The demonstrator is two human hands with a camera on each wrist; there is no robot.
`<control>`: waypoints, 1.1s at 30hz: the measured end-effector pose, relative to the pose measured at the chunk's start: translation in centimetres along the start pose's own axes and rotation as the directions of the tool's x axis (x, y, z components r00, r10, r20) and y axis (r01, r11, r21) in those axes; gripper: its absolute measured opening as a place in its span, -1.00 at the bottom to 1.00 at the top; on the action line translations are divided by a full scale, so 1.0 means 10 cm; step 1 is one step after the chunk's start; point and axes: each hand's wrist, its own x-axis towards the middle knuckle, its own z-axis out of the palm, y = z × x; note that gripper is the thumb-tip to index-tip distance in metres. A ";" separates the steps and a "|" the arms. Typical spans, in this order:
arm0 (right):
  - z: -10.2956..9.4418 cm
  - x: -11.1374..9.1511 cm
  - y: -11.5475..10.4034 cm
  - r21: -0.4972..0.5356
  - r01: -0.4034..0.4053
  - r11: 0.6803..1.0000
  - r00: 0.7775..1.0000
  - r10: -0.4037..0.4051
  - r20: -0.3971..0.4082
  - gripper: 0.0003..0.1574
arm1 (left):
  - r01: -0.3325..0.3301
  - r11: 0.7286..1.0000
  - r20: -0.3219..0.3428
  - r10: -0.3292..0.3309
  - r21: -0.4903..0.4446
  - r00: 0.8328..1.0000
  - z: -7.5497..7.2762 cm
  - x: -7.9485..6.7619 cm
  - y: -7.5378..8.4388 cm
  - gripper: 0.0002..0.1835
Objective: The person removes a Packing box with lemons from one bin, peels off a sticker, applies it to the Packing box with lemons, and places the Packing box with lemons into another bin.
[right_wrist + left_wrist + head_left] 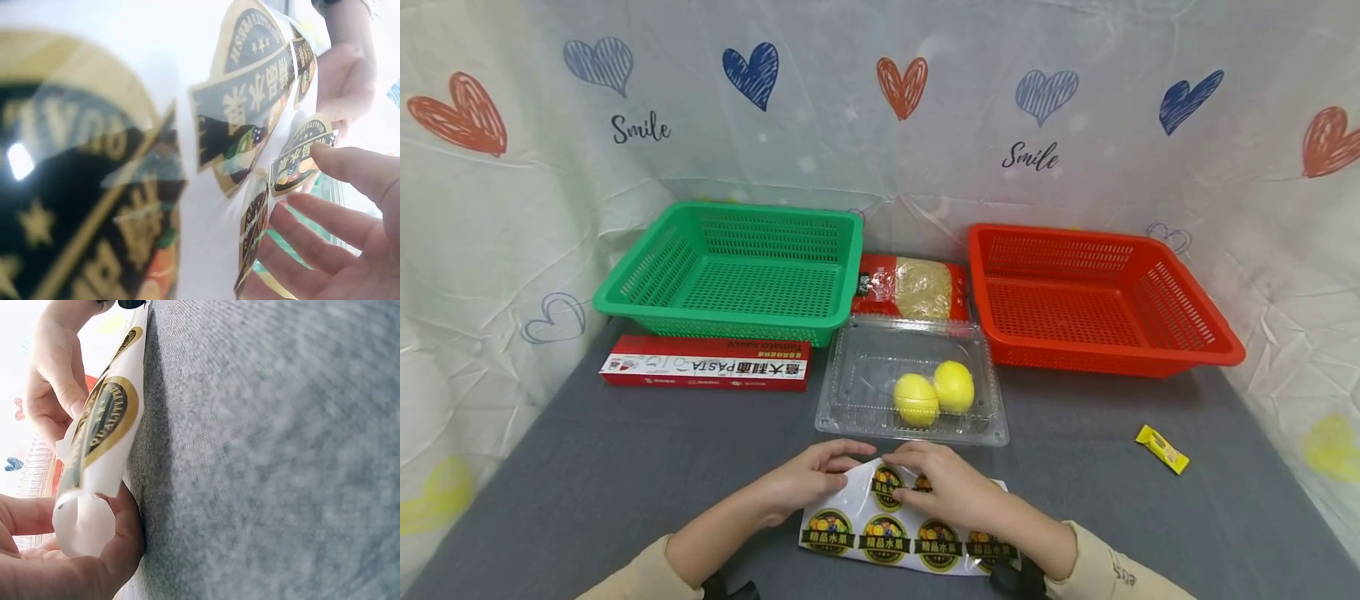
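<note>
A white sheet of round black-and-gold fruit stickers (913, 527) lies at the front of the table, its far edge bent upward. My left hand (797, 487) holds the sheet's left part, with fingers curled round its bent edge in the left wrist view. My right hand (943, 482) is at the far edge, pinching it by a sticker (301, 159); in the right wrist view the thumb is on the printed face and the fingers are behind. Just beyond both hands stands a clear plastic clamshell box (857, 379) containing two yellow lemons (916, 402).
A green basket (730, 321) stands at back left, with a red pasta box (703, 363) before it. At back right is a red basket (1082, 358). Between them lies a red packet with a clear window (922, 287). A small yellow wrapped bar (1162, 450) lies at right.
</note>
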 end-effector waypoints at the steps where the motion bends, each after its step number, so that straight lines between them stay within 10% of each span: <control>1: 0.00 0.00 0.00 0.005 0.006 1.000 1.000 -0.006 -0.002 -0.46 | 0.000 1.000 0.001 0.000 -0.001 1.000 0.00 0.00 0.00 -0.56; 17: 0.01 0.01 -0.02 0.097 0.036 0.995 0.996 -0.028 -0.089 -0.74 | 0.003 1.000 -0.016 -0.003 0.013 1.000 0.00 -0.02 -0.01 -0.56; 25: 0.00 0.01 -0.02 0.089 0.028 0.996 0.986 -0.013 -0.164 -0.87 | -0.035 0.979 -0.070 0.050 0.198 0.996 0.00 -0.02 -0.01 -0.54; 29: -0.02 0.00 -0.03 0.041 0.040 0.998 0.981 -0.032 -0.189 -0.88 | -0.094 0.895 -0.132 0.167 0.435 0.977 0.04 -0.02 -0.03 -0.53; 33: -0.06 -0.02 -0.03 0.074 0.057 0.996 0.983 -0.043 -0.177 -0.88 | -0.102 0.725 -0.187 0.307 0.681 0.933 0.08 -0.01 -0.04 -0.51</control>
